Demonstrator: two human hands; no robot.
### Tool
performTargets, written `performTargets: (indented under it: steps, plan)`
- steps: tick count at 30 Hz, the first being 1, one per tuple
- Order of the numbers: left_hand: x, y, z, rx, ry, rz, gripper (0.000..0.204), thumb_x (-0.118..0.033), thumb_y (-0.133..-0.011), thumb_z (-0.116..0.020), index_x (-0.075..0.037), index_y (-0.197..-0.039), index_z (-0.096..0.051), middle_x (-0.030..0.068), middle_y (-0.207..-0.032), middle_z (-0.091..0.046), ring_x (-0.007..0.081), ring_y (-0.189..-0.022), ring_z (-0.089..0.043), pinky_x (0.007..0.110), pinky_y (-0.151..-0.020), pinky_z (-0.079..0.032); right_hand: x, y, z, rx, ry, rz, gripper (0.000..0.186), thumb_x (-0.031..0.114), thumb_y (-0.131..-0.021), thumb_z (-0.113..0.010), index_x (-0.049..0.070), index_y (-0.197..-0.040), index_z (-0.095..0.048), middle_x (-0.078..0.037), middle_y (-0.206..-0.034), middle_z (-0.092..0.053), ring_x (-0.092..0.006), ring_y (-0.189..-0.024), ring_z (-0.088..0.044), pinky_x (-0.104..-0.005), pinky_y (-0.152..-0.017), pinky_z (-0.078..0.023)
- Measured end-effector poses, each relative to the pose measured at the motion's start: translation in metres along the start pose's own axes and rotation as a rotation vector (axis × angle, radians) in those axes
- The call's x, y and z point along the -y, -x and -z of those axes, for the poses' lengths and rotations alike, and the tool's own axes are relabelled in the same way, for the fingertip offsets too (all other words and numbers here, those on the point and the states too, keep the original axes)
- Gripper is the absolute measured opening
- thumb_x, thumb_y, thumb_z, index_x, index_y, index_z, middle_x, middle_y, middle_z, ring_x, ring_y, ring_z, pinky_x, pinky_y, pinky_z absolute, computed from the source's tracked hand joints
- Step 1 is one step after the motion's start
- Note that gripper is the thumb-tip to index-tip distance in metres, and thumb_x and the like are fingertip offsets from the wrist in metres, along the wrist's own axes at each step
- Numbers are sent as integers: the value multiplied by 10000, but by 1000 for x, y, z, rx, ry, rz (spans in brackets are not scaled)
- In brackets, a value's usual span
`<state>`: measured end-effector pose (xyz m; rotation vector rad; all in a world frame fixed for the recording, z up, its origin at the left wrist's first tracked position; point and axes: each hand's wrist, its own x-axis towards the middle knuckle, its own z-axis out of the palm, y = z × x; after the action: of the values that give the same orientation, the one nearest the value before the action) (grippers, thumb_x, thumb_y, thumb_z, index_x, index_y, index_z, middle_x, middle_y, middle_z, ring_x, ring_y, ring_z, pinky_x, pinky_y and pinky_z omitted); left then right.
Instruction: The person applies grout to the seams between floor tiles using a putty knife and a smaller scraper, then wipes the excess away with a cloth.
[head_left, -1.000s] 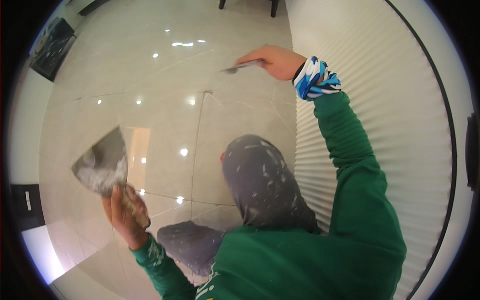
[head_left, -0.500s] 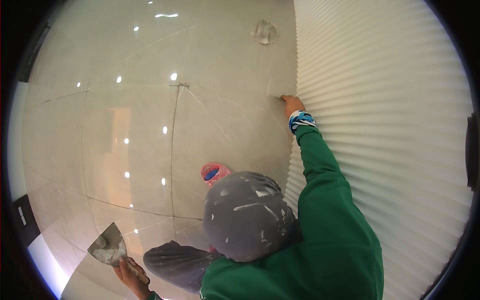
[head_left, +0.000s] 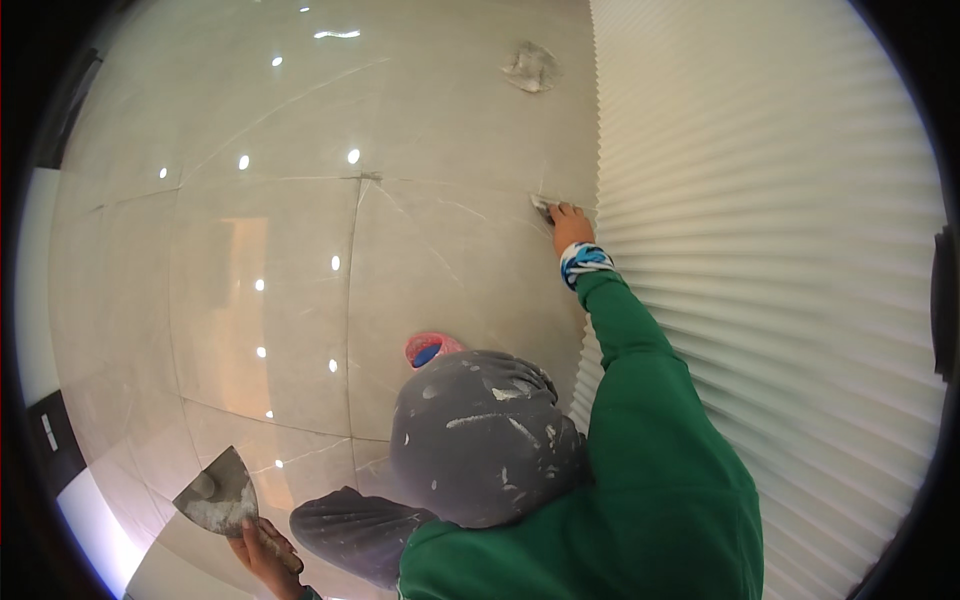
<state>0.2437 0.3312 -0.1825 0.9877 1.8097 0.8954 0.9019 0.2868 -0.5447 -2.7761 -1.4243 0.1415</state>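
My left hand (head_left: 264, 562) is wrapped round the handle of a wide putty knife (head_left: 220, 492). The blade is raised at the lower left, with white paste spread across its lower part. Out ahead, my right arm reaches along a white ribbed panel (head_left: 740, 250). In my right hand (head_left: 571, 228) is a small flat scraper (head_left: 542, 205), whose pale edge is down at the grey tiled floor (head_left: 440, 240) close to the panel's zigzag edge. Its handle is hidden under my fingers.
A pinkish-red shoe with blue inside (head_left: 430, 348) shows ahead of my bent grey-trousered knee (head_left: 485, 440), which carries white smears. Farther off, a pale dried patch (head_left: 531, 67) marks the floor. Dark tile joints cross the floor, and ceiling lights reflect in it.
My right hand has drawn slightly nearer and to the left, bringing more of the scraper into sight. The left hand with the putty knife stays almost in place.
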Motion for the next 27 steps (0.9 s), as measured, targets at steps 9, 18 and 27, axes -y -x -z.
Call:
performTargets:
  steps: [9,18,27]
  plan:
    - [25,0,36,-23,7,2,205,-265,-1019,-567,-80,-1101,-529,19,-687,-530,76,-409,-438,213,-355,-363,47,-2,1,104,14,13,431,50,-913,-530,119,-1331,-608,-115,-1313,-628,-366,-1187,-580,-446,-1002,-505]
    - [41,-8,47,-23,15,16,215,-280,-1020,-572,-90,-1109,-525,25,-691,-539,92,-424,-457,227,-362,-373,105,-8,-7,66,24,79,344,109,-973,-497,81,-1295,-614,-120,-1261,-646,-346,-1164,-588,-439,-968,-519]
    - [56,-3,62,35,4,19,212,-272,-1038,-548,-76,-1112,-515,40,-686,-540,105,-437,-478,234,-384,-395,152,-13,5,157,-35,84,374,67,-942,-514,72,-1305,-601,-145,-1291,-628,-385,-1161,-570,-459,-989,-501]
